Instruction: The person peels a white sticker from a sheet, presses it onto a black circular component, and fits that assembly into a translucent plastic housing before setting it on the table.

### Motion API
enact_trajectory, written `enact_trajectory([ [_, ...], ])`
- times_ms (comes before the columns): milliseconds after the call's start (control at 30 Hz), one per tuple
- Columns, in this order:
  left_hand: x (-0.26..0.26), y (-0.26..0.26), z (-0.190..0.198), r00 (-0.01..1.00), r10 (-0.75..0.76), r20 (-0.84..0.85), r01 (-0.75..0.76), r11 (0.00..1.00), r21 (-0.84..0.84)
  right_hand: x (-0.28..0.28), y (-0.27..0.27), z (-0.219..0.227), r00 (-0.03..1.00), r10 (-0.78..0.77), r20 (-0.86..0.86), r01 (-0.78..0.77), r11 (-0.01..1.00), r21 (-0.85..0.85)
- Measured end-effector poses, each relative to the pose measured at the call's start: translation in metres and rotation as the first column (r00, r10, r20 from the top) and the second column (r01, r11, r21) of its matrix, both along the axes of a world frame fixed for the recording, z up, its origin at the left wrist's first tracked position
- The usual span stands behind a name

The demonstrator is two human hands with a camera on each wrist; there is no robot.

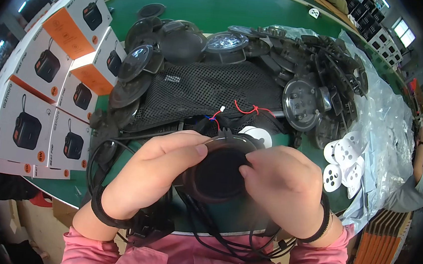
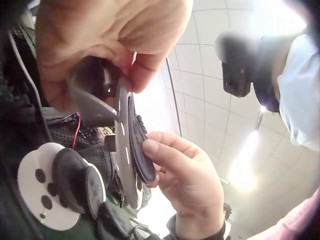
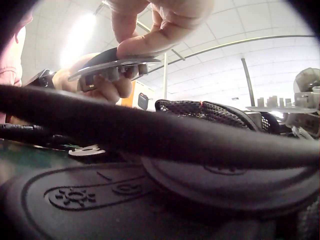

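Observation:
In the head view, a round, dark translucent plastic cover [image 1: 187, 178] with a black disc-shaped pad [image 1: 220, 173] over its face is held in front of the chest. My left hand [image 1: 153, 169] grips the cover by its left edge, thumb on the rim. At the opposite side my right hand [image 1: 287, 186] pinches the pad's edge between thumb and fingers. Seen edge-on in the left wrist view, the pad [image 2: 141, 145] lies along the cover's flat side [image 2: 124, 155]. Small posts [image 3: 112, 75] stick out beneath the cover in the right wrist view.
Many similar translucent covers [image 1: 302, 104] are heaped around a black mesh bag [image 1: 200, 88] with red wires [image 1: 254, 108]. White plates with holes [image 1: 345, 154] lie at right beside clear plastic wrap [image 1: 386, 147]. Product boxes [image 1: 23, 125] are stacked at left. Black cables [image 1: 212, 232] hang near the lap.

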State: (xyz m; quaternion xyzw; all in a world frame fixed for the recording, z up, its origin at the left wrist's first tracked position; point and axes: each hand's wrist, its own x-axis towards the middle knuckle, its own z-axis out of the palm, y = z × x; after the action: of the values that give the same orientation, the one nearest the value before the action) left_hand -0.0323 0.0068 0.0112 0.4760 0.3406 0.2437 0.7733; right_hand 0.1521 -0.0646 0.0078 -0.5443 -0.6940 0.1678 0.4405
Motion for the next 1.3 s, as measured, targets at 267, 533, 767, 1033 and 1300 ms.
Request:
enact_trajectory([
  [267,0.001,-0.002,0.002,1.000,0.018,0.004,-0.018,0.999,-0.027,-0.002,0.000,-0.004,0.991,-0.025,0.134,0.017,0.998,0.060],
  [533,0.002,0.000,0.005,0.993,0.077,0.092,-0.067,0.992,-0.108,0.009,0.006,-0.015,0.969,-0.031,-0.246,-0.013,0.984,-0.176],
  [767,-0.001,0.008,-0.002,0.970,0.040,0.239,-0.012,0.993,-0.118,0.026,0.014,0.010,0.551,-0.088,-0.830,-0.526,0.735,-0.428],
  [1033,0.005,0.005,-0.023,0.984,0.048,0.173,-0.065,0.994,0.093,0.055,0.017,0.068,0.638,-0.098,-0.764,-0.218,0.928,-0.302],
  [1300,0.014,0.000,-0.048,0.996,-0.071,0.060,0.060,0.984,0.169,0.099,0.130,0.118,0.820,-0.212,-0.531,0.031,0.943,-0.330],
])
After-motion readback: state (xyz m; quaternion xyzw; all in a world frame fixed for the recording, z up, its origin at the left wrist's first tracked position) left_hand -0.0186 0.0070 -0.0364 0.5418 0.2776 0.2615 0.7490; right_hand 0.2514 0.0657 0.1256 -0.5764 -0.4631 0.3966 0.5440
